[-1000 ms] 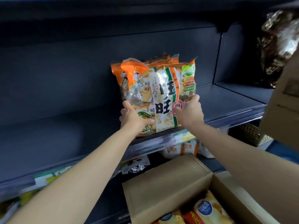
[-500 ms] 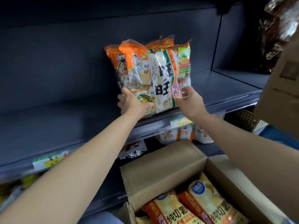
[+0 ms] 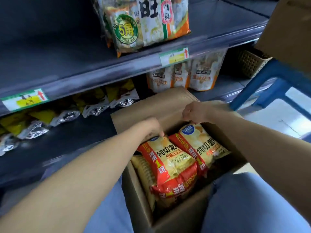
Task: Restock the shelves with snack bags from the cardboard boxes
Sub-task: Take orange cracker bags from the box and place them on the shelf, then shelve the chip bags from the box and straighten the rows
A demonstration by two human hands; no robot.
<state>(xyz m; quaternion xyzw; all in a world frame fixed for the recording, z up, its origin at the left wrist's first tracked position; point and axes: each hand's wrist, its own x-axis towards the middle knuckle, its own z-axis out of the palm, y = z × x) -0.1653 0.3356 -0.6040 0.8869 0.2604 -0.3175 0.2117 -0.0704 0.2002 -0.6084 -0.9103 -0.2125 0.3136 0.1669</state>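
in the cardboard box [image 3: 151, 108] at lower centre, my left hand [image 3: 151, 127] and right hand [image 3: 195, 112] are each pinching a chip bag [image 3: 170, 158] by its top seam; i'm aiming to lift straight up, crushing nothing.

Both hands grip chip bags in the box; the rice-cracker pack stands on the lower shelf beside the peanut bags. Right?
No: the head view shows the rice-cracker pack on the upper shelf, above the peanut bags. Left hand and right hand grip chip bags in the box.

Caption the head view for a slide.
Left hand pinches the left chip bag, right hand the right chip bag, inside the open cardboard box.
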